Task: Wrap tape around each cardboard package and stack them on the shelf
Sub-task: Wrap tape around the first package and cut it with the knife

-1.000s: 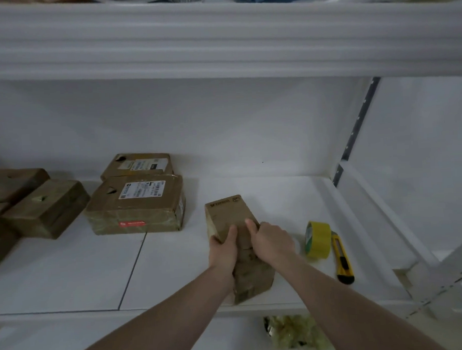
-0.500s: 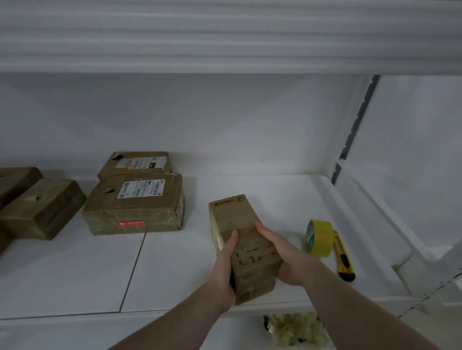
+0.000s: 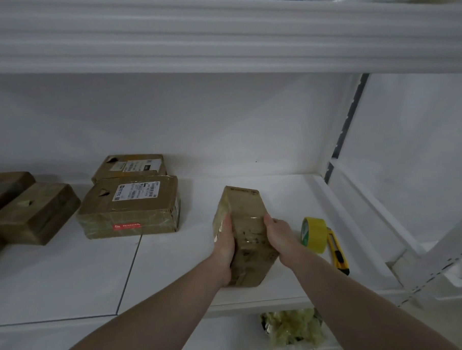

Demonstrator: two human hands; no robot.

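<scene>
Head view of a white shelf with a second white shelf board overhead. Near the front edge, right of centre, a tall brown cardboard package with glossy clear tape across its faces is held between both hands, its far end pointing toward the back wall. The left hand grips the package's left side, fingers curled around that face; the right hand clasps the right side, thumb lying on the top face and fingers wrapped out of sight behind the edge. Whether the package's underside touches the shelf cannot be told. Just right of the right hand a yellow roll of tape stands on edge, and a yellow-and-black utility knife lies flat just beside it, toward the shelf's right rim. To the left, well apart from the held package, a flat brown taped parcel with a white printed label and a red strip lies on the shelf, with a second labelled brown parcel directly behind it. Farther left, at the frame edge, darker brown taped blocks sit together. Below the shelf front, a crumpled wad of yellowish tape is visible.
</scene>
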